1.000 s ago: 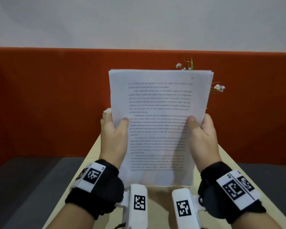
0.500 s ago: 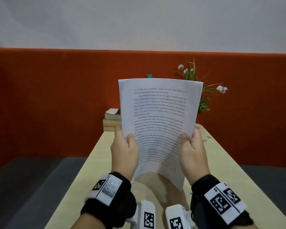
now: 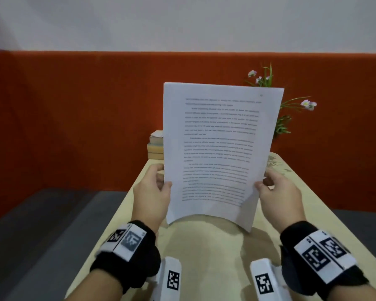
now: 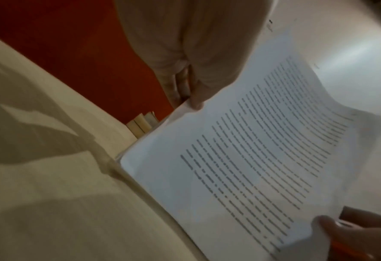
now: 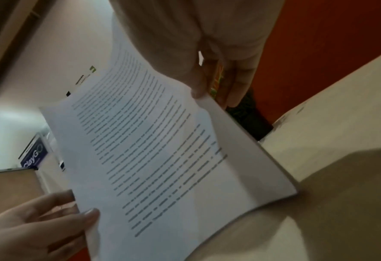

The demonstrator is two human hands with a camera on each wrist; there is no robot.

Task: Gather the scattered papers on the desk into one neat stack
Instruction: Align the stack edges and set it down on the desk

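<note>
A stack of white printed papers (image 3: 217, 148) stands upright over the pale desk (image 3: 215, 246), its lower edge bowed and at the desk top. My left hand (image 3: 154, 192) pinches the stack's left edge, thumb on the front. My right hand (image 3: 276, 192) pinches the right edge the same way. In the left wrist view the papers (image 4: 251, 167) fan out below my left hand (image 4: 193, 98). The right wrist view shows the papers (image 5: 162, 159) under my right hand (image 5: 207, 88), with the stack's bottom corner on the desk (image 5: 341, 203).
A few stacked books (image 3: 155, 146) lie at the desk's far left end against the orange wall panel (image 3: 74, 116). A plant with small pale flowers (image 3: 291, 105) stands at the far right end. Grey floor (image 3: 41, 235) lies on either side of the narrow desk.
Both hands have lowered the stack from chest height down to the desk, and they have slid outward to its side edges. The books and plant behind are now uncovered.
</note>
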